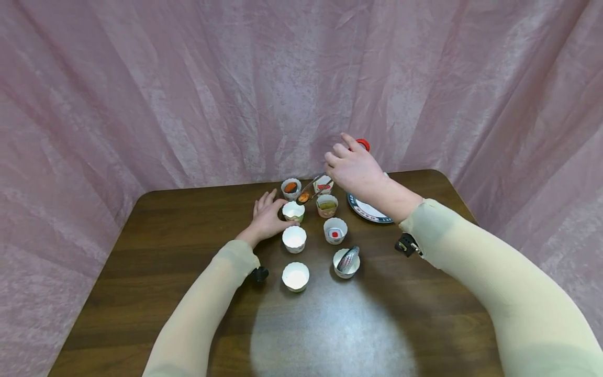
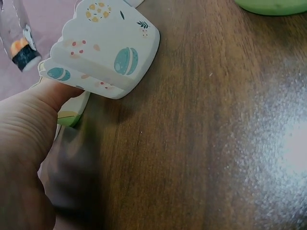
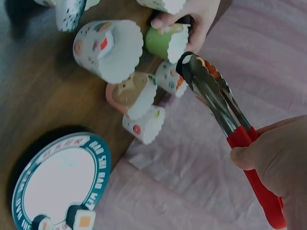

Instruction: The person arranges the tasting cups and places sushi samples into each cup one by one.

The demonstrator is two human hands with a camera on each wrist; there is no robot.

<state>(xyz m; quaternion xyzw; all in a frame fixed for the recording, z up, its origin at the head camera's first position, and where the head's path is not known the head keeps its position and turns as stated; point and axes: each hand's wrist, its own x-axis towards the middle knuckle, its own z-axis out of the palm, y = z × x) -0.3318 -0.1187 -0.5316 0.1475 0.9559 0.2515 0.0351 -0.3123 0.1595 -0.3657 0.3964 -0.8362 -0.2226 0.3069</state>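
Note:
My right hand (image 1: 358, 170) grips the red handles of metal tongs (image 3: 216, 105), raised over the back of the table. Between the tong tips is an orange-topped sushi piece (image 1: 303, 197) with a dark wrap, close above a green paper cup (image 3: 160, 45). My left hand (image 1: 268, 219) holds that cup, thumb at the near side and forefinger at the far side. No food shows inside it. Just in front stands a white patterned cup (image 2: 108, 48). Behind the held cup, another cup (image 1: 291, 187) contains an orange-and-black piece.
Right of the held cup, a column of cups contains food pieces, including a red-centred one (image 1: 335, 234) and a silvery fish-like one (image 1: 349, 259). A bare white cup (image 1: 296, 277) stands nearest me. The blue-rimmed plate (image 3: 60, 177) carries sushi pieces. A pink curtain (image 1: 235, 104) hangs behind.

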